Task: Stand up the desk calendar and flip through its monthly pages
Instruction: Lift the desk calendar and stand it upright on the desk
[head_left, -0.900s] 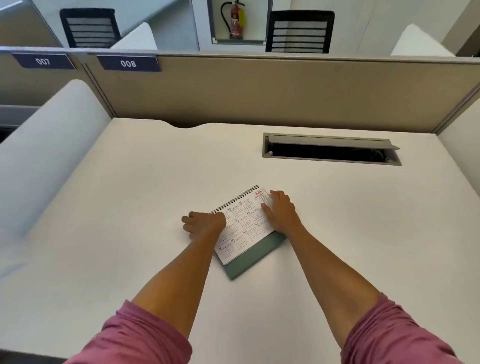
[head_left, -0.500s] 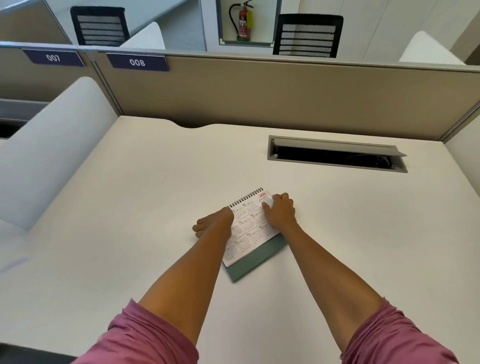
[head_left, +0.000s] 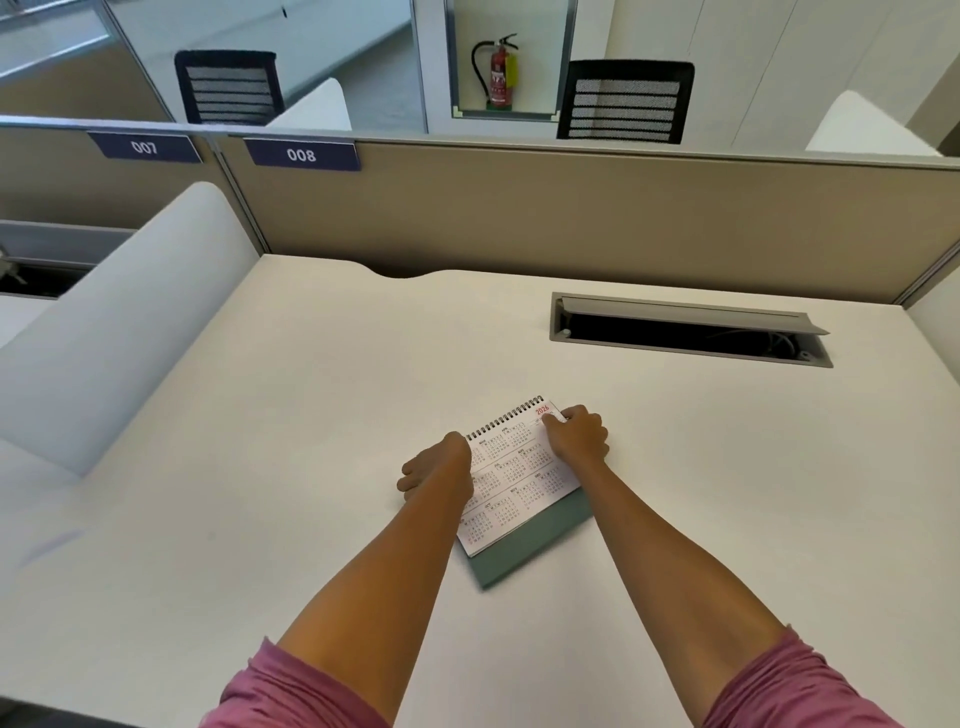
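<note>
A spiral-bound desk calendar (head_left: 519, 478) lies flat on the white desk (head_left: 260, 441), its white 2026 year page facing up and its green base sticking out at the near edge. My left hand (head_left: 436, 467) grips the calendar's left edge, fingers curled under and partly hidden by my wrist. My right hand (head_left: 576, 434) pinches the top right corner next to the spiral binding, fingers closed on the page edge.
A grey cable hatch (head_left: 691, 332) stands open at the back right of the desk. A beige partition (head_left: 571, 218) labelled 008 closes the far side. A white side divider (head_left: 119, 332) rises on the left. Chairs and a fire extinguisher sit beyond the partition.
My left hand has turned onto its edge and curled at the calendar's left side. My right hand has slid up from the page middle to the top right corner. The calendar remains flat.
</note>
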